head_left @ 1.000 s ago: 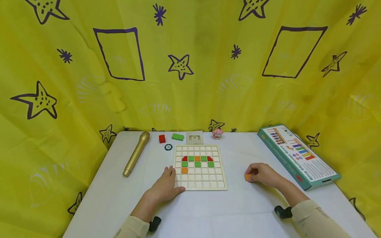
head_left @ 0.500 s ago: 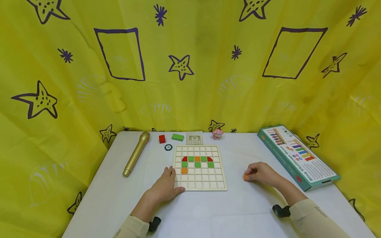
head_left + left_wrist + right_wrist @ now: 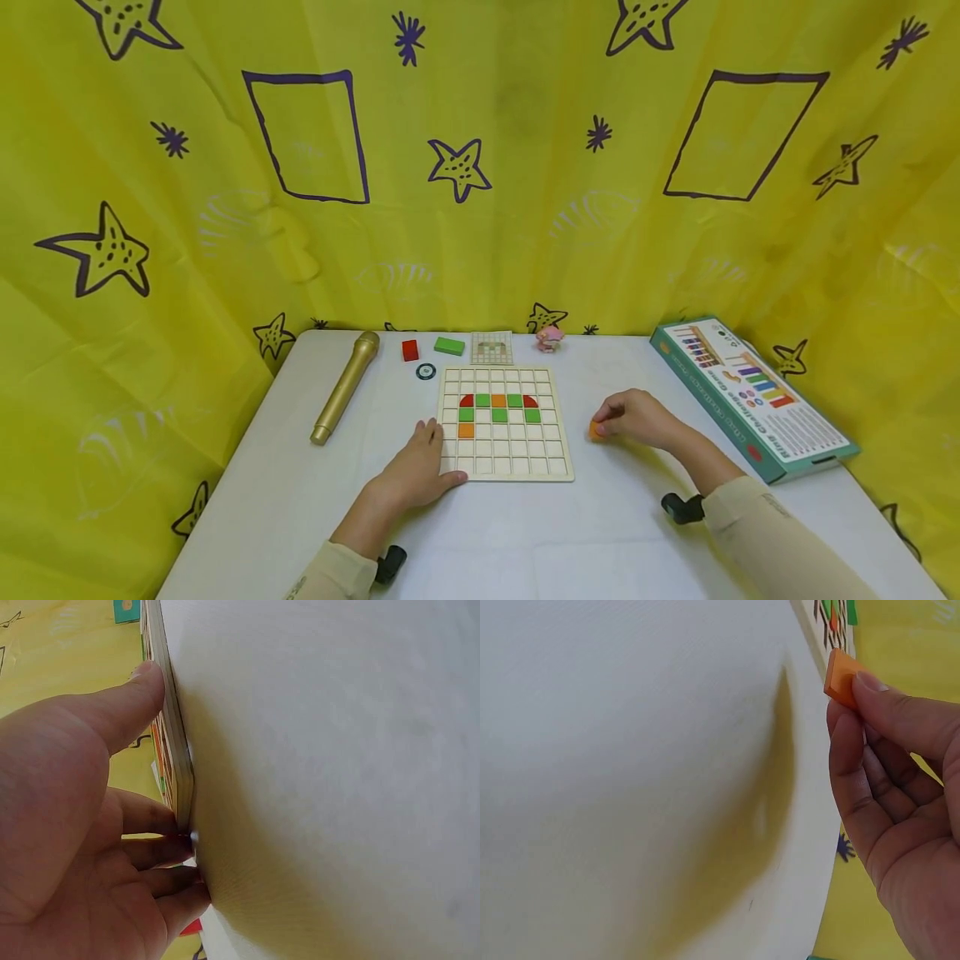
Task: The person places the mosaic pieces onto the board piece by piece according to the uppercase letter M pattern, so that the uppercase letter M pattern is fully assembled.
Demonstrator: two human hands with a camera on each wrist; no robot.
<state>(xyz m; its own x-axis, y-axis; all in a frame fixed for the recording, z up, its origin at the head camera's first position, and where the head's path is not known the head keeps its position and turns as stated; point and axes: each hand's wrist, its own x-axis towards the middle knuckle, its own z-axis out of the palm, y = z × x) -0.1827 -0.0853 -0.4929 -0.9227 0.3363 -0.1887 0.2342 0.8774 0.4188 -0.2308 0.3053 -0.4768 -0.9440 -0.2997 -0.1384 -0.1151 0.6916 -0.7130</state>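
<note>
A pale wooden grid board (image 3: 517, 465) lies flat on the white table, with several green, red and orange tiles set in its upper and left cells. My left hand (image 3: 412, 471) rests at the board's near left corner. Its thumb (image 3: 139, 694) lies on the near edge, and its fairly straight fingers touch the left side. To the right of the board, my right hand (image 3: 641, 421) pinches an orange square tile (image 3: 843, 677) between thumb and forefinger, held just above the tabletop. Behind the board stands a small pattern card (image 3: 491, 347) showing a coloured grid.
A gold microphone (image 3: 345, 387) lies at the left. Along the back are a red block (image 3: 409, 350), a green block (image 3: 449, 345), a round token (image 3: 426, 372) and a pink figurine (image 3: 549, 337). A game box (image 3: 753, 396) occupies the right side; a yellow curtain (image 3: 517, 250) hangs behind.
My right hand has moved left and slightly away from me, towards the board, carrying the orange tile. My left hand and the board have stayed in place.
</note>
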